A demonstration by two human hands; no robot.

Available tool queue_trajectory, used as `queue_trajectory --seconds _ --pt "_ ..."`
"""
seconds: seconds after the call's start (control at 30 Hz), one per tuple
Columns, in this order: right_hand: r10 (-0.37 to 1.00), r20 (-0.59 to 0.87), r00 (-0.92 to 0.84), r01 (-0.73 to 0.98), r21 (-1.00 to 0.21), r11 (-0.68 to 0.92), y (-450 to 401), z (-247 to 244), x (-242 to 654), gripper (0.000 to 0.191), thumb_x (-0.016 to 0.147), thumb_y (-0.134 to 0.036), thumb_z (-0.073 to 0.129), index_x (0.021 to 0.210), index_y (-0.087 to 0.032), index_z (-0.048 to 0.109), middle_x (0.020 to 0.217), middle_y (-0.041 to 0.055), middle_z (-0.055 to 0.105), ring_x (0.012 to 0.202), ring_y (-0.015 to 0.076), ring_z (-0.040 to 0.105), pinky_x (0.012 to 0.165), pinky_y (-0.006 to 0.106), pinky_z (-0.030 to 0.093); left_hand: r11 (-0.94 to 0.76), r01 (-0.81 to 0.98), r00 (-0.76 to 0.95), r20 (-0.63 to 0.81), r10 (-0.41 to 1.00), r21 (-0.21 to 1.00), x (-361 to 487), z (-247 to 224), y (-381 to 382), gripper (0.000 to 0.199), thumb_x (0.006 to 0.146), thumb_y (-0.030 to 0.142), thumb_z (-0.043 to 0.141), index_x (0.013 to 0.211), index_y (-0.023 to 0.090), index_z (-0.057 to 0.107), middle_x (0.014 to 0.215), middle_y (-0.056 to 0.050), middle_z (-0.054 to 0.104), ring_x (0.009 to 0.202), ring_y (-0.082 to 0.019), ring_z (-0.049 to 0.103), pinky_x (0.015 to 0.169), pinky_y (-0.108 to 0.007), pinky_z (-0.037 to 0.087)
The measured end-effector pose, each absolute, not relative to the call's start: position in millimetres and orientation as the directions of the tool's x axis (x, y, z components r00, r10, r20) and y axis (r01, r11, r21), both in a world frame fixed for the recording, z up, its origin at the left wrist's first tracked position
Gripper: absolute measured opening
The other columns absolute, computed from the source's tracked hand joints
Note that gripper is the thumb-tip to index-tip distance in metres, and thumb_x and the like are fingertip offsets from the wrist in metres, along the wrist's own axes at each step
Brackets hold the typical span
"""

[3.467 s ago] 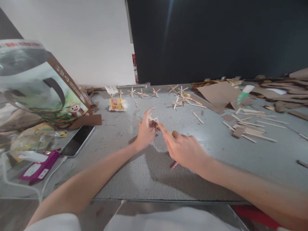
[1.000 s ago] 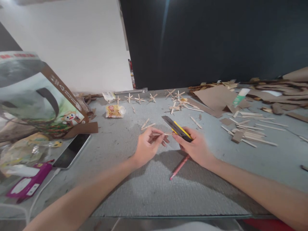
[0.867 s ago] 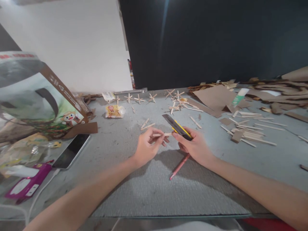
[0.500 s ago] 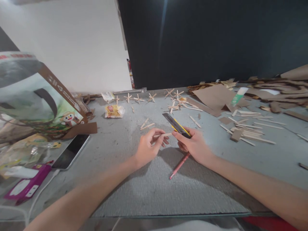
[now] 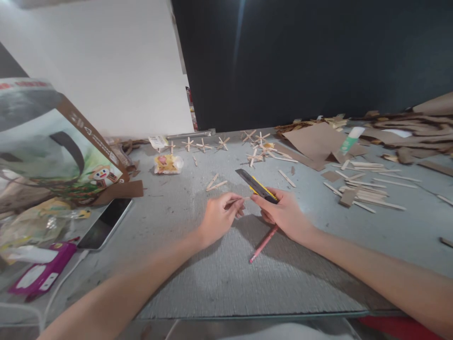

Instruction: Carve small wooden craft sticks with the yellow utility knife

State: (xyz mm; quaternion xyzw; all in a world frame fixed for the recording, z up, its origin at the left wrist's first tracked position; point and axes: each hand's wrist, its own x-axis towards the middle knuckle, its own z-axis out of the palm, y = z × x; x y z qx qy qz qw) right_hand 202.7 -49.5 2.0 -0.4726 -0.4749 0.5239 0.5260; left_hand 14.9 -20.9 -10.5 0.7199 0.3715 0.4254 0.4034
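Note:
Pinched in my left hand [image 5: 221,215] is a thin wooden stick [image 5: 245,198], seen nearly edge-on, its right end meeting my right fingertips. My right hand [image 5: 283,210] is closed around a black and yellow utility knife [image 5: 260,186], whose blade end points up and to the left. A pink pencil [image 5: 264,244] extends below the right palm toward me; whether the hand grips it or it lies on the table I cannot tell. Just beyond my left hand, two short sticks [image 5: 216,183] lie in a V on the grey table [image 5: 198,283].
Several star-shaped stick pieces [image 5: 222,143] stand along the back. Loose sticks [image 5: 368,196] are heaped at right, near a glue stick [image 5: 351,140] and cardboard [image 5: 311,141]. At left are a phone [image 5: 106,224] on a cable, a purple packet [image 5: 46,269] and a large bag [image 5: 53,141].
The stick has turned in my fingers, from its flat face to a thinner edge. The knife has shifted slightly left and tipped lower with my right hand.

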Motion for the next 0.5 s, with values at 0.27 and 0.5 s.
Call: queue_trajectory --seconds 0.27,0.5 --pt "0.999 0.016 0.032 -0.072 -0.997 0.018 -50.7 4.2 204.7 0.054 0.072 -0.063 0.086 0.070 -0.024 0.048 0.046 -0.0115 0.032 0.038 0.0064 0.029 0.037 0.023 0.023 -0.262 0.133 0.528 0.155 0.835 0.956 16.9 -13.4 -21.4 0.044 0.104 0.059 0.049 0.095 0.018 0.063 0.072 -0.002 0.069 0.057 -0.013 0.066 0.056 -0.026 0.054" --pt "0.993 0.069 0.097 -0.070 -0.995 0.076 -49.2 6.7 207.5 0.051 0.073 -0.061 0.086 0.068 -0.023 0.053 0.045 -0.0099 0.035 0.038 0.0071 0.032 0.036 0.023 0.026 -0.201 0.032 0.585 0.145 0.798 0.979 15.0 -13.3 -20.7 0.044 0.102 0.060 0.053 0.108 0.018 0.063 0.071 -0.002 0.070 0.053 -0.014 0.066 0.052 -0.025 0.052"
